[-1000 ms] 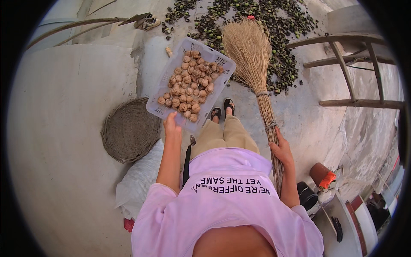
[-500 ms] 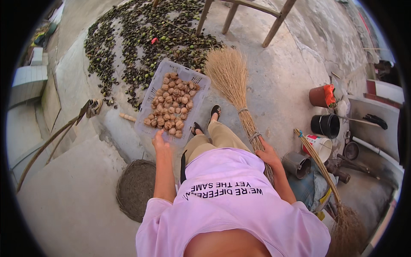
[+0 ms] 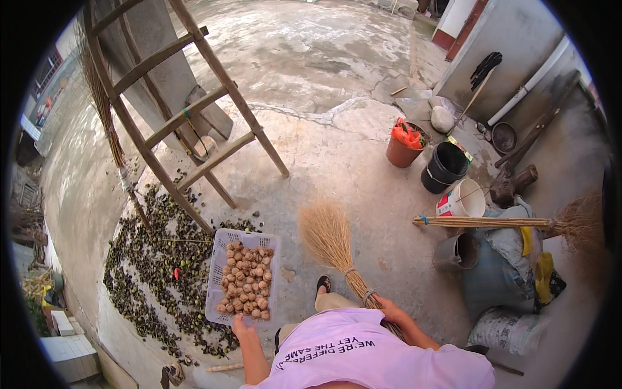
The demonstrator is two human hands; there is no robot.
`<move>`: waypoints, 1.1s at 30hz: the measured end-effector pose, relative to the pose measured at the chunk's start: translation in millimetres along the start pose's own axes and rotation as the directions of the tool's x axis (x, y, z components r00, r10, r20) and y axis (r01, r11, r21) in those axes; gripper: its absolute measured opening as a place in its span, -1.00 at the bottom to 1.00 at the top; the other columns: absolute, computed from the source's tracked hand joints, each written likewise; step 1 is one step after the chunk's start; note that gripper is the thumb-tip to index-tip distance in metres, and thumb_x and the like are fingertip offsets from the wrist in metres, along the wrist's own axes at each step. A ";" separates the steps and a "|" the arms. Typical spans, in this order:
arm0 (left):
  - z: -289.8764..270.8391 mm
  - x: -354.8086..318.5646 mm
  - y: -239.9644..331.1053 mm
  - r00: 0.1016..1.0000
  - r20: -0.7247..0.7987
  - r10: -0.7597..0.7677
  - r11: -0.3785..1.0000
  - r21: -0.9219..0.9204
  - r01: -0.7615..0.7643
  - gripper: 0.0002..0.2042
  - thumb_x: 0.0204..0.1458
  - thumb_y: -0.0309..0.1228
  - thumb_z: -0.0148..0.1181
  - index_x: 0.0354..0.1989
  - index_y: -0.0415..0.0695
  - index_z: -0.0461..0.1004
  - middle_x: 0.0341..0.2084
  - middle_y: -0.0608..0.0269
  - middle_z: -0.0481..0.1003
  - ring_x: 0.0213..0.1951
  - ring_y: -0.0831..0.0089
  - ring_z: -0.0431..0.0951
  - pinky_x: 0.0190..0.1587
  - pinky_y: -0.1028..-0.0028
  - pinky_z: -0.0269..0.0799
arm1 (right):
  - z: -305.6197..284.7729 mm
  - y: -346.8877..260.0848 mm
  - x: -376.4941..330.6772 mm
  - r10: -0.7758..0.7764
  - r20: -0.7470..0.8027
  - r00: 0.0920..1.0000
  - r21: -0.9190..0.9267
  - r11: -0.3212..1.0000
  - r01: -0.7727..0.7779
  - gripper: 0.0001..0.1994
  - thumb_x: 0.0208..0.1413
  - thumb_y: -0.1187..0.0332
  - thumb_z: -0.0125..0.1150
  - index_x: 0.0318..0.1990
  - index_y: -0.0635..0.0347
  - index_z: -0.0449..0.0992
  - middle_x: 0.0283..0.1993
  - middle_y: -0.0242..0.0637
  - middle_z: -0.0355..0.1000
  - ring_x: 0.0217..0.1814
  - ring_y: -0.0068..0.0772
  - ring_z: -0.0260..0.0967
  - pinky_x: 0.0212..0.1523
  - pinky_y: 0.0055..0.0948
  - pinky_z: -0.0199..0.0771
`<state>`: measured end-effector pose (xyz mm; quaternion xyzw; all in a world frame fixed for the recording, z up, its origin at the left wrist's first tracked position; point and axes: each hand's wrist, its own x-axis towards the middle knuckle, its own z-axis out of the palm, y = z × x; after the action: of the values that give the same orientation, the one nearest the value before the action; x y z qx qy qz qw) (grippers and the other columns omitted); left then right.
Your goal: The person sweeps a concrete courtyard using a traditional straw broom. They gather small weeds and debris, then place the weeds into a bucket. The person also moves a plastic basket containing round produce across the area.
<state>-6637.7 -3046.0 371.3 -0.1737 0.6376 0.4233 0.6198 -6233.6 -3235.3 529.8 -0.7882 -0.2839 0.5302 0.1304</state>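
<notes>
My left hand (image 3: 243,326) grips the near edge of a pale plastic basket (image 3: 275,285). Brown walnuts (image 3: 245,279) fill much of the basket's bottom. My right hand (image 3: 390,309) is wrapped round the bound handle of a straw broom (image 3: 327,233), whose bristles fan out ahead of me over the concrete. To the left of the basket, dark and green walnut husks (image 3: 152,272) lie spread over the ground, with a small red thing (image 3: 177,273) among them.
A wooden ladder (image 3: 223,152) leans beyond the husks. Along the right stand a reddish-brown bucket (image 3: 403,154), a black bucket (image 3: 444,167), a white bucket (image 3: 465,198) and a metal pail (image 3: 455,251). A second broom (image 3: 486,222) lies across by filled sacks (image 3: 499,259).
My view has swung to the right and farther ahead, so the ladder and buckets show more. Both hands keep their hold on the basket and the broom.
</notes>
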 end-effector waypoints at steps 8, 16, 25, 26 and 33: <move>216.4 5.3 5.1 0.998 0.049 0.037 0.984 0.172 -0.045 -0.62 -0.30 -0.54 -0.01 -0.18 -0.25 0.22 -0.25 0.10 0.28 -0.24 0.18 0.35 -0.25 0.06 0.32 | -98.5 -57.7 105.3 0.060 -0.111 0.992 0.043 0.998 -0.056 -0.28 -0.31 0.31 0.15 0.11 0.29 0.03 0.04 -0.02 0.18 0.07 -0.41 0.12 0.03 -0.57 0.09; 420.9 65.5 -16.6 0.964 0.237 -0.118 0.950 0.310 0.040 -0.62 -0.29 -0.55 0.00 -0.17 -0.19 0.22 -0.33 0.14 0.32 -0.33 0.20 0.38 -0.32 0.10 0.34 | -150.4 -107.1 244.6 0.061 -0.158 0.986 0.216 0.976 -0.026 -0.35 -0.18 0.36 0.14 0.12 0.28 0.03 0.02 -0.16 0.20 0.01 -0.49 0.14 0.02 -0.57 0.10; 637.7 89.5 -27.5 0.962 0.266 -0.063 0.896 0.439 -0.063 -0.72 -0.30 -0.53 0.04 -0.31 -0.26 0.28 -0.45 0.15 0.33 -0.43 0.28 0.39 -0.50 0.29 0.35 | -231.0 -188.9 347.8 -0.052 -0.239 0.969 0.152 0.984 0.091 -0.44 -0.06 0.41 0.05 0.13 0.24 0.03 0.11 -0.19 0.10 0.11 -0.52 0.04 0.09 -0.57 0.00; 663.5 92.6 -34.1 0.955 0.294 -0.034 0.906 0.413 -0.095 -0.73 -0.31 -0.53 0.05 -0.33 -0.27 0.29 -0.46 0.15 0.33 -0.45 0.30 0.39 -0.51 0.30 0.35 | -255.0 -206.5 369.7 -0.071 -0.245 0.967 0.085 0.992 0.094 -0.44 -0.07 0.40 0.05 0.12 0.24 0.03 0.12 -0.16 0.09 0.12 -0.49 0.04 0.10 -0.56 0.00; 809.8 167.5 -58.0 0.972 0.234 -0.014 0.915 0.394 -0.082 -0.74 -0.36 -0.55 0.07 -0.38 -0.29 0.32 -0.48 0.15 0.35 -0.50 0.36 0.39 -0.49 0.35 0.37 | -382.0 -224.3 518.1 -0.061 -0.195 0.979 0.110 0.990 0.083 -0.36 -0.16 0.25 0.09 0.12 0.22 0.03 0.09 0.02 0.09 0.14 -0.21 0.07 0.07 -0.48 0.07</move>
<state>-6102.1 -2417.5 298.0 0.0190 0.6370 0.3117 0.7048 -5812.1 -2714.8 403.0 -0.8157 -0.2667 0.4627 0.2223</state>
